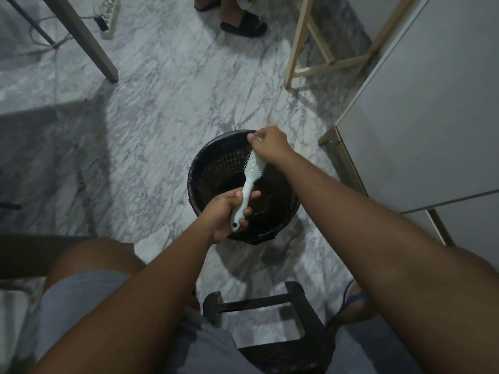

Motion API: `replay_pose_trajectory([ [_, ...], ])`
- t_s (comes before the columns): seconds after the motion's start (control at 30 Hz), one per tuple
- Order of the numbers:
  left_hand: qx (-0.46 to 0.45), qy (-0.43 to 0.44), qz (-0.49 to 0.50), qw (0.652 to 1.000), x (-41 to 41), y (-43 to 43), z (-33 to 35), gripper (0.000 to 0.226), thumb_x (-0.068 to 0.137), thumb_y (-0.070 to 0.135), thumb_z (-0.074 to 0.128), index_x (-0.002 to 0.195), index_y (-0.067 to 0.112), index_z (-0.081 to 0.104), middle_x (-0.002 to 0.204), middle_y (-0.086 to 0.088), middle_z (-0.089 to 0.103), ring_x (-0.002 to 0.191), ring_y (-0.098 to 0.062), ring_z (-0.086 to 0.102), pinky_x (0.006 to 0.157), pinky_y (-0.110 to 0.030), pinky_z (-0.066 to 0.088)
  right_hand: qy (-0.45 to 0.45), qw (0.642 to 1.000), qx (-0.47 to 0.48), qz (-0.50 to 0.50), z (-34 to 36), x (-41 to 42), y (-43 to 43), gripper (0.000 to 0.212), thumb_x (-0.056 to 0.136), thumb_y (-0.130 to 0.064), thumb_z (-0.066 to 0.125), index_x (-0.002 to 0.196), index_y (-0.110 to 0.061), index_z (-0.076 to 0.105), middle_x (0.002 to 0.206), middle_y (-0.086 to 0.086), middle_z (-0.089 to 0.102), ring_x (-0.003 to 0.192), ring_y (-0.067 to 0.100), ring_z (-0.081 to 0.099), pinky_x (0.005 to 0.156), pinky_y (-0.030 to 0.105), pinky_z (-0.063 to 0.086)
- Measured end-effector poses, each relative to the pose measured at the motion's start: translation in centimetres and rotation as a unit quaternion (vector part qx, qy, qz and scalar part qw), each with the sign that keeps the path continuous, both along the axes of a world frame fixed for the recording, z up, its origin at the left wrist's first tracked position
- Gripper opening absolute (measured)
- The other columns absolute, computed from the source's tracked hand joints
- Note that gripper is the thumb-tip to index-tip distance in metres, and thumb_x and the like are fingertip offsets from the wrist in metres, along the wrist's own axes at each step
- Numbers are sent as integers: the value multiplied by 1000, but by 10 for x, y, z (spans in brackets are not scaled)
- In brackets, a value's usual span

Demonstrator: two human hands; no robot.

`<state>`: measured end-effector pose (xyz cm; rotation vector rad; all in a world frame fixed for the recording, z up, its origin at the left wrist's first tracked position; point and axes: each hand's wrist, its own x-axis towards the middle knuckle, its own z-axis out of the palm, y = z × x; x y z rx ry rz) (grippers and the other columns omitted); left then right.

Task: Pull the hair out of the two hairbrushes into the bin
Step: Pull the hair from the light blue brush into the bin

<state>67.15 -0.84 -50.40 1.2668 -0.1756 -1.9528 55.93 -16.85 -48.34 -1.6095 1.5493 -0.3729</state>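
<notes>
1. Over the middle of the grey-veined marble floor [162, 109], a round black perforated plastic bin [195, 168] with a dark liner stands upright, directly below both hands.
2. Left hand [229, 211]: fingers and thumb are curled round the handle of a pale mint-green plastic paddle hairbrush [253, 164], gripping it near the handle's end.
3. Hairbrush: it is held tilted over the bin's mouth, with the handle toward the person, the head pointing away and the bristles facing left.
4. Right hand [270, 143]: it is closed, knuckles up, at the far tip of the brush head. Its thumb and forefinger pinch a few fine strands of hair [258, 136], which are only faintly visible.
5. Bin interior: it is too dark to tell its contents.
6. Foreground: the person's knees in grey shorts [81, 306] flank a black plastic stool [256, 303].
7. Surroundings: a grey cabinet [432, 103] stands at right and a pale wooden frame [305, 49] behind the bin. A white power strip [109, 17] lies at upper left, and another person's foot in a black slide sandal [243, 24] is at the top.
</notes>
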Motion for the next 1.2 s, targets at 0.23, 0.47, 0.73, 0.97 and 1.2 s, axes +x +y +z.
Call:
replay_pose_trajectory([
  [0.23,22,31,1,999,4,-5,-12,34,105,15,33,125,9,59,117,-2,71,61,-9,49,43,-17,37,-90,986,94,-100,-39,-24,-12,44,105,-31,42,102,4,69,93,15,69,85,24,63,78,35,48],
  [0.47,58,55,28,996,4,1,-25,35,104,13,32,126,8,58,113,-4,68,60,-9,49,43,-18,37,-240,926,208,-204,-52,-23,5,29,105,-9,30,115,-14,57,105,15,64,100,34,67,80,42,59],
  [0.73,113,47,60,991,14,-10,-36,34,105,18,36,131,11,57,121,-2,69,77,-13,62,56,-28,55,-78,980,181,-39,-77,-27,24,69,95,2,42,158,-20,23,156,12,38,139,30,44,109,41,45],
  [0.97,166,-79,40,982,-2,-19,-49,24,104,23,44,109,12,65,100,-4,60,85,-18,55,74,-36,49,156,967,66,190,-95,-22,47,73,97,-15,50,158,-11,12,161,24,19,150,44,15,120,54,27],
  [1.2,159,-152,18,975,-4,-14,-26,22,101,12,46,112,6,64,106,-15,64,94,-28,61,80,-41,52,257,932,20,256,-70,-24,62,81,99,-27,51,159,-9,0,163,29,-3,151,48,-4,123,55,9],
])
